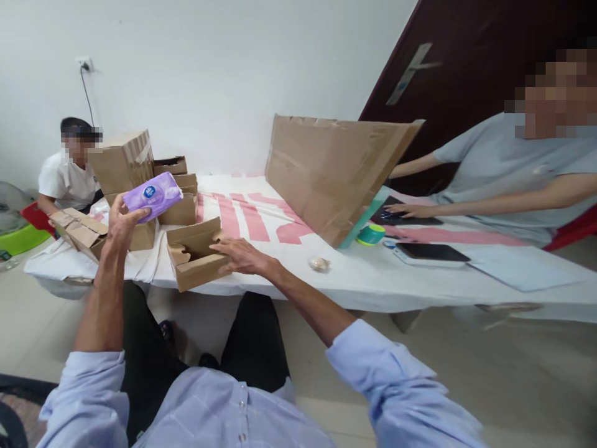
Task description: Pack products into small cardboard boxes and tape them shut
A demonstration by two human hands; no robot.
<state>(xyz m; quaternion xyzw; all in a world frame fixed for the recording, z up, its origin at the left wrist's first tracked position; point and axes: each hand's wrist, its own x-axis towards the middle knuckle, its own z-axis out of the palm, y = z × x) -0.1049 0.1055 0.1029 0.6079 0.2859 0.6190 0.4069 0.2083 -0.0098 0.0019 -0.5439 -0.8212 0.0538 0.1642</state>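
Note:
My left hand (124, 218) grips a purple pack of tissues (153, 196) by its near left end, holding it up above the table. In front of me a small open cardboard box (201, 269) sits at the table's near edge, its top flaps raised. My right hand (245, 256) is closed on the right side of this box, fingers over its edge. The inside of the box is in shadow and only partly seen. Just behind the tissue pack stand more small cardboard boxes (180, 208).
Left on the table are a large carton (121, 163) and an opened box (79, 230). A big cardboard panel (336, 174) stands across the table. Right of it are a green tape roll (371, 234), a tablet (433, 252) and a seated person's arm (485, 208). Another person sits far left.

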